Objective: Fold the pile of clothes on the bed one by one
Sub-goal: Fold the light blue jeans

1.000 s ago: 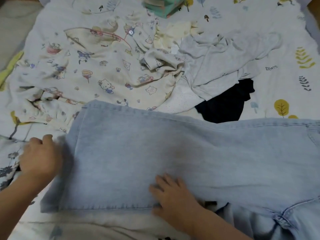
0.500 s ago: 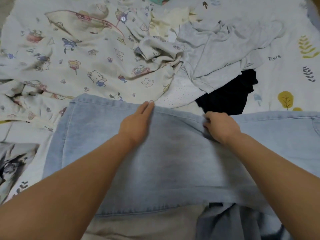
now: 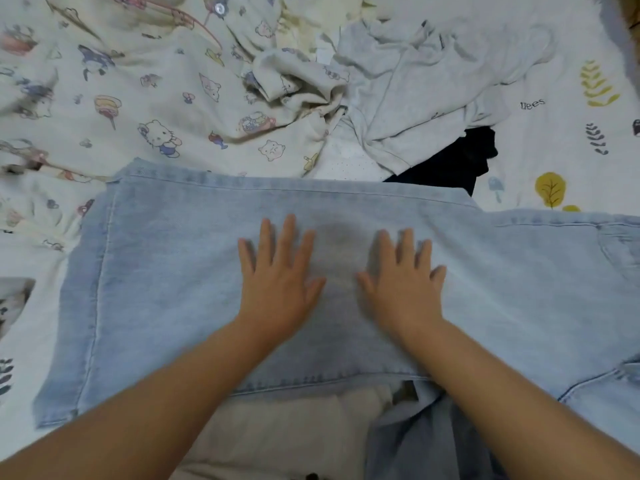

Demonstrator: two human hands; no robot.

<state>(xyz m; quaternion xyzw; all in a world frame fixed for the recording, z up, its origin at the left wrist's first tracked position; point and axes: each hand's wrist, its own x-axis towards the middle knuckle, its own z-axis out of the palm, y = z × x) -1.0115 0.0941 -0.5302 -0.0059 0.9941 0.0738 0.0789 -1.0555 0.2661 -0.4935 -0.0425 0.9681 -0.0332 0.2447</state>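
Pale, faded jeans (image 3: 173, 289) lie flat, hems leftward; left hand (image 3: 280, 285) and right hand (image 3: 401, 289) press them, fingers spread.

left hand (image 3: 278, 289): lying flat, palm down, fingers straight and slightly spread, pointing away from the body
right hand (image 3: 403, 289): lying flat, palm down, fingers straight and spread, slightly motion-blurred
spacing: hands sitting side by side, thumbs pointing toward each other, not touching
left forearm: bare, reaching in from the bottom-left, angling up and to the right
right forearm: bare, reaching in from the bottom-right, angling up and to the left
grip: neither hand curling round anything
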